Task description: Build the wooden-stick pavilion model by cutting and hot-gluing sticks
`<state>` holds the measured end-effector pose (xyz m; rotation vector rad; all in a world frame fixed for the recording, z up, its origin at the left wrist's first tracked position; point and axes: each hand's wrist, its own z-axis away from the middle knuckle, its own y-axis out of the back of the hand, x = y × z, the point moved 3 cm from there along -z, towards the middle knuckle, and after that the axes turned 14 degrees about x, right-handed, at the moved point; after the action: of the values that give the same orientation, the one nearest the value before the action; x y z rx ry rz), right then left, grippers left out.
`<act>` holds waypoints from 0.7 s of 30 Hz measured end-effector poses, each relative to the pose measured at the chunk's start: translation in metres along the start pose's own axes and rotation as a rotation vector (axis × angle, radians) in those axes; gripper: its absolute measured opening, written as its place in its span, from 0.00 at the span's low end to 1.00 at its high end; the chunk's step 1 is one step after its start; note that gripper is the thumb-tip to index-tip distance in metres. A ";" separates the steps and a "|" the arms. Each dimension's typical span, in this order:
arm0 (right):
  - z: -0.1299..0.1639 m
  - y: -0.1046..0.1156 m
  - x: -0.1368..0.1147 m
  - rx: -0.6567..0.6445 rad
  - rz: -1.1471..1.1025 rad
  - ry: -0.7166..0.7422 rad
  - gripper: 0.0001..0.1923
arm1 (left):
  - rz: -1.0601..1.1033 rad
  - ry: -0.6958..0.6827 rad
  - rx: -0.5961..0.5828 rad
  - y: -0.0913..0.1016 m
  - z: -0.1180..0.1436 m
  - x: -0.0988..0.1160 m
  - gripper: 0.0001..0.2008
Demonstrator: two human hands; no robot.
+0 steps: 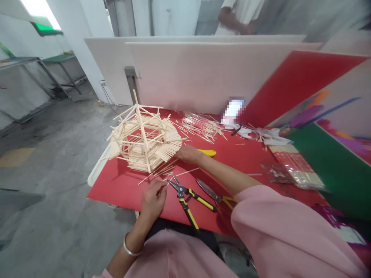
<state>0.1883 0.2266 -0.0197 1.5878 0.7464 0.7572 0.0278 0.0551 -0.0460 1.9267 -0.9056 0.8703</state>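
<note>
Both hands work the red table (121, 189): my left hand (153, 199) pinches a thin stick (155, 175) beside the pliers (185, 199), my right hand (188, 153) rests flat, holding nothing, touching the stick house (143, 139).

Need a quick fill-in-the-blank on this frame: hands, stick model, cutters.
1. The right hand rests against the ____ model.
2. The tabletop is coloured ____.
3. The left hand pinches a thin ____ beside the snips.
4. The snips' handles are black and ____.

Missing words: stick; red; stick; yellow
</note>
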 end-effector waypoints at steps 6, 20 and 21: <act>0.067 0.052 -0.001 0.053 0.159 -0.189 0.12 | 0.193 0.156 -0.052 -0.002 0.005 0.015 0.07; 0.186 0.081 -0.113 0.822 -0.261 -0.441 0.08 | 0.944 0.839 0.061 -0.027 -0.011 0.055 0.19; 0.180 0.080 -0.117 0.882 -0.300 -0.479 0.08 | 0.971 0.844 0.088 -0.027 -0.015 0.056 0.18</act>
<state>0.2695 0.0178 0.0290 2.2429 0.9860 -0.2393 0.0749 0.0641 -0.0039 0.8830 -1.2294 2.0815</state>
